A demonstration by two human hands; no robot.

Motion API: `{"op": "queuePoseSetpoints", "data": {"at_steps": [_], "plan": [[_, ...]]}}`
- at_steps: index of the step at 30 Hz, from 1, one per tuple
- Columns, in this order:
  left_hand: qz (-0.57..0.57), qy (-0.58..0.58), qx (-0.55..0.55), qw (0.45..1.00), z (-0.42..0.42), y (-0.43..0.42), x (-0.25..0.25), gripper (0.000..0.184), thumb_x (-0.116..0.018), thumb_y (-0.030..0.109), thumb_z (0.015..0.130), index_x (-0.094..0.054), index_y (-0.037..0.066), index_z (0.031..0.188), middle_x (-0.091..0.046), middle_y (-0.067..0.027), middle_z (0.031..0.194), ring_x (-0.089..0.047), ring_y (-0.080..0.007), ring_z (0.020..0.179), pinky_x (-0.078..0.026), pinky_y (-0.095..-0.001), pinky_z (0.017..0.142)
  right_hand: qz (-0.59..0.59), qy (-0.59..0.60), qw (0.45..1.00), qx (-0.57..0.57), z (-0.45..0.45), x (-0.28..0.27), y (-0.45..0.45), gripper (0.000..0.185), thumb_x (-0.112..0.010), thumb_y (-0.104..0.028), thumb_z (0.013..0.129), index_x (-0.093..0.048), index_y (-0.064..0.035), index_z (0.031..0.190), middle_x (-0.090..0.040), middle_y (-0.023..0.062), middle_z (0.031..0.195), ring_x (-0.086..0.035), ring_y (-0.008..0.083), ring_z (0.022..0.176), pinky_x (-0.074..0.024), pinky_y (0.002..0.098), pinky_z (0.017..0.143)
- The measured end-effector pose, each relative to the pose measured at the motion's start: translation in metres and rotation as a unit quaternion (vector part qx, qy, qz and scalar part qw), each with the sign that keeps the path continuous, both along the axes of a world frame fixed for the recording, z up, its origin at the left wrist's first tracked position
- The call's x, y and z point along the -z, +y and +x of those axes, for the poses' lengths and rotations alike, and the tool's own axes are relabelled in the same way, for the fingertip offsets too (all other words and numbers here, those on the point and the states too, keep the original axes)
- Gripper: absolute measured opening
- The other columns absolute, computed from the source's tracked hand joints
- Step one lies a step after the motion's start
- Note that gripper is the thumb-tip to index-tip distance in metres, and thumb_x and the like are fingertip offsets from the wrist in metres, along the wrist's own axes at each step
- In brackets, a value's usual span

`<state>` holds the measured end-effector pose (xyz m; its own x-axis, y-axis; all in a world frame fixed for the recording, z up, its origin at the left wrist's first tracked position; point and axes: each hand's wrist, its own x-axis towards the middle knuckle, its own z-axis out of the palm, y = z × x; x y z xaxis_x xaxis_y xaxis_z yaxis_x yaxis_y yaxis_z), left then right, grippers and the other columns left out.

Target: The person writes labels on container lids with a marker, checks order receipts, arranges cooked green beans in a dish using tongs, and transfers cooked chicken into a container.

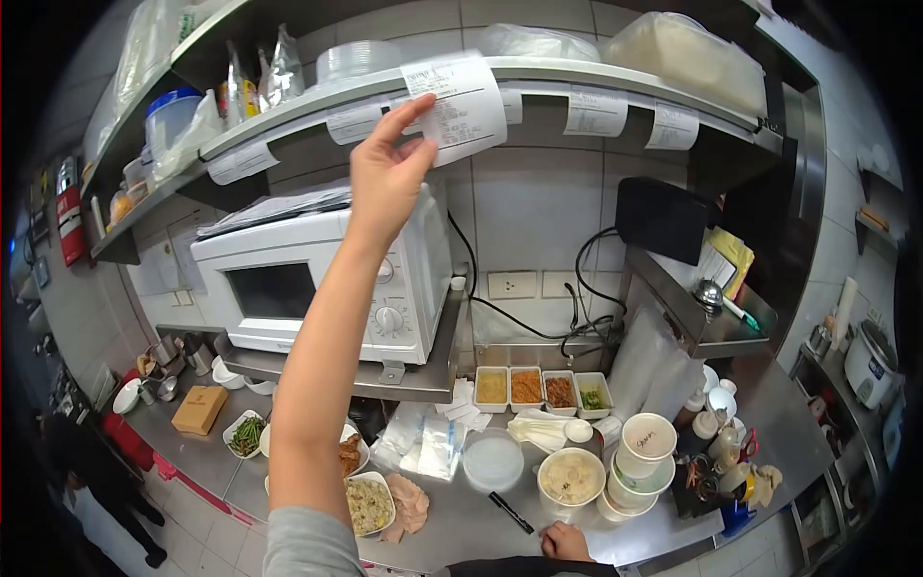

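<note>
A white paper receipt point(468, 111), printed with rows of dark text, is held up by its left side, slightly tilted, its top overlapping the metal shelf's point(553, 72) front edge in view, its lower right corner rounded.

No words can be read for certain. Small print covers the curled white paper receipt point(469, 123) and the white paper slips point(596, 113) along the metal shelf point(553, 71); dark handwriting on the round white lid point(648, 429) is unclear.

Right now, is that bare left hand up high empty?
No, the bare left hand holds a white printed paper slip between thumb and finger, in front of the silver metal shelf.
</note>
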<state>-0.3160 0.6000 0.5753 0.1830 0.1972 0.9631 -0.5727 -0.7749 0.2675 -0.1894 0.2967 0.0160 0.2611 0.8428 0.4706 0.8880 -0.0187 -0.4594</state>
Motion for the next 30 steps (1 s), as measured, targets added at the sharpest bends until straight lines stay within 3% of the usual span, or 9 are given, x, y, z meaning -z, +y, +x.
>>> {"op": "queuePoseSetpoints", "data": {"at_steps": [9,12,15,18,20,21,26,27,30], "plan": [[-0.022,0.028,0.040,0.999,-0.017,0.023,0.005,0.057,-0.056,-0.008,0.078,-0.044,0.004,0.132,-0.043,-0.0091,0.134,-0.056,-0.0070,0.083,-0.046,-0.0202,0.072,0.005,0.046,0.999,0.021,-0.007,-0.012,0.002,0.007,-0.062,-0.012,0.067,-0.062,-0.0131,0.073,-0.055,0.0041,0.066,-0.056,0.0241,0.064,-0.0380,0.0375,0.059],[-0.013,0.010,0.032,0.999,-0.031,0.027,0.002,0.061,-0.055,-0.009,0.077,-0.041,0.005,0.135,-0.040,-0.0111,0.136,-0.058,-0.0090,0.086,-0.046,-0.0208,0.075,0.070,-0.011,0.997,-0.024,-0.001,0.000,0.000,0.018,-0.046,-0.017,0.087,-0.060,-0.0067,0.089,-0.058,0.0041,0.071,-0.053,0.0162,0.055,-0.0417,0.0295,0.052],[-0.017,0.017,0.000,1.000,-0.056,0.043,-0.001,0.063,-0.054,-0.010,0.075,-0.040,0.006,0.135,-0.040,-0.0118,0.136,-0.058,-0.0102,0.089,-0.046,-0.0206,0.078,0.003,0.310,0.950,0.041,-0.009,0.010,0.002,0.020,-0.047,-0.016,0.087,-0.061,-0.0057,0.076,-0.055,0.0032,0.066,-0.052,0.0151,0.057,-0.0387,0.0312,0.051],[-0.043,0.020,-0.049,0.998,-0.087,0.070,-0.005,0.059,-0.055,-0.010,0.074,-0.046,0.004,0.130,-0.046,-0.0096,0.131,-0.058,-0.0076,0.081,-0.046,-0.0206,0.074,0.053,0.142,0.988,0.030,-0.012,0.000,0.001,0.022,-0.049,-0.017,0.086,-0.061,-0.0040,0.073,-0.052,0.0032,0.061,-0.048,0.0143,0.055,-0.0379,0.0295,0.051],[-0.074,0.033,-0.071,0.994,-0.110,0.090,-0.008,0.056,-0.055,-0.010,0.074,-0.049,0.003,0.128,-0.048,-0.0083,0.128,-0.057,-0.0065,0.076,-0.047,-0.0209,0.071,0.068,0.253,0.964,0.041,-0.011,0.017,0.005,0.023,-0.049,-0.018,0.086,-0.061,-0.0034,0.074,-0.051,0.0030,0.057,-0.045,0.0129,0.050,-0.0359,0.0281,0.048],[-0.099,0.013,-0.083,0.992,-0.115,0.097,-0.010,0.057,-0.050,-0.011,0.070,-0.053,0.003,0.125,-0.061,-0.0078,0.108,-0.052,-0.0027,0.062,-0.040,-0.0178,0.055,0.063,0.277,0.958,0.045,-0.009,0.026,0.006,0.023,-0.049,-0.018,0.087,-0.061,-0.0031,0.074,-0.051,0.0030,0.056,-0.045,0.0126,0.050,-0.0355,0.0278,0.048],[-0.135,0.097,-0.140,0.976,-0.147,0.131,-0.010,0.056,-0.053,-0.011,0.071,-0.052,0.003,0.126,-0.057,-0.0057,0.114,-0.054,-0.0053,0.069,-0.045,-0.0193,0.062,0.029,0.283,0.956,0.071,-0.008,0.023,0.007,0.020,-0.050,-0.015,0.085,-0.061,-0.0032,0.075,-0.051,0.0021,0.057,-0.045,0.0116,0.051,-0.0353,0.0267,0.048],[-0.140,0.105,-0.144,0.974,-0.150,0.134,-0.009,0.056,-0.053,-0.011,0.071,-0.052,0.003,0.126,-0.058,-0.0055,0.112,-0.054,-0.0052,0.068,-0.044,-0.0191,0.061,0.030,0.170,0.984,0.054,-0.018,-0.008,0.005,0.011,-0.052,-0.009,0.079,-0.061,-0.0049,0.076,-0.053,0.0057,0.060,-0.048,0.0168,0.053,-0.0376,0.0297,0.050],[-0.155,0.118,-0.170,0.966,-0.155,0.134,-0.006,0.057,-0.053,-0.011,0.070,-0.053,0.004,0.125,-0.058,-0.0053,0.111,-0.052,-0.0049,0.064,-0.044,-0.0189,0.060,0.063,0.052,0.995,0.058,-0.027,-0.028,0.007,0.010,-0.053,-0.006,0.072,-0.061,-0.0070,0.077,-0.054,0.0104,0.064,-0.051,0.0242,0.056,-0.0404,0.0340,0.053]]}}
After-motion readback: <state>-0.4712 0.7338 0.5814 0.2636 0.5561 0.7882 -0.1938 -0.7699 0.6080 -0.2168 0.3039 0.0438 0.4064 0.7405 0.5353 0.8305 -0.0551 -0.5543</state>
